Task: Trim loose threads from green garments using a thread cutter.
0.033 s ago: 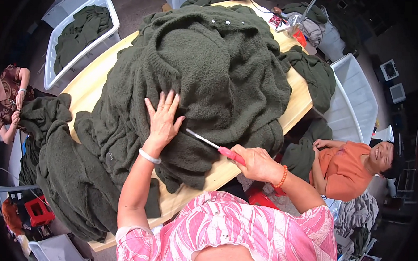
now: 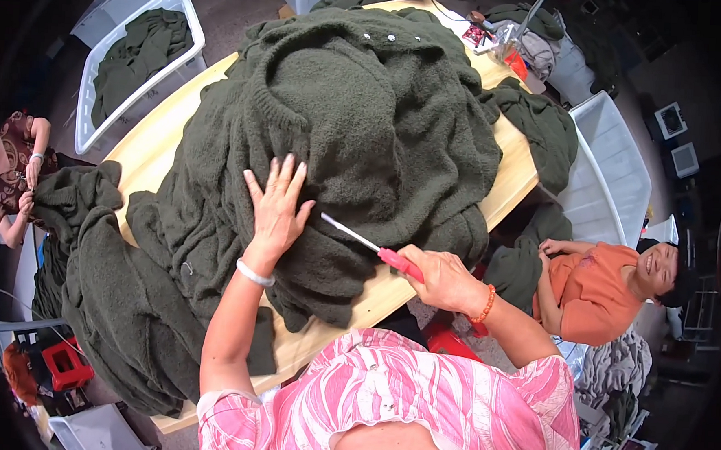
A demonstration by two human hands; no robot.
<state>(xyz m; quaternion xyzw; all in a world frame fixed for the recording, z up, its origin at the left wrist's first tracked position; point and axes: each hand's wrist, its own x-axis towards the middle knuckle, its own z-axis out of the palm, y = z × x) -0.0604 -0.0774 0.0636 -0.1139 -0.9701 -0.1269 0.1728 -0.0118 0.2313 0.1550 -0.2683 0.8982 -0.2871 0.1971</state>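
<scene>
A large heap of dark green knitted sweaters (image 2: 335, 93) covers the middle of the wooden table (image 2: 505, 184). My left hand (image 2: 276, 212) lies flat on the heap with its fingers spread, just below a ribbed neckline (image 2: 281, 103). My right hand (image 2: 449, 280) is closed round the red handle of a tool (image 2: 399, 264) with a slim metal shaft. The shaft points up and left across the knit, its tip close to my left thumb. I cannot tell whether the tip touches the fabric. Small pale buttons (image 2: 391, 38) show near the heap's far edge.
White plastic bins stand at far left (image 2: 192, 49) and right (image 2: 604, 168), the left one holding green knitwear. At left, a person (image 2: 22, 154) handles dark cloth. Another person in orange (image 2: 589, 290) sits at right beside green garments. More sweaters (image 2: 128, 311) spill over the table's left end.
</scene>
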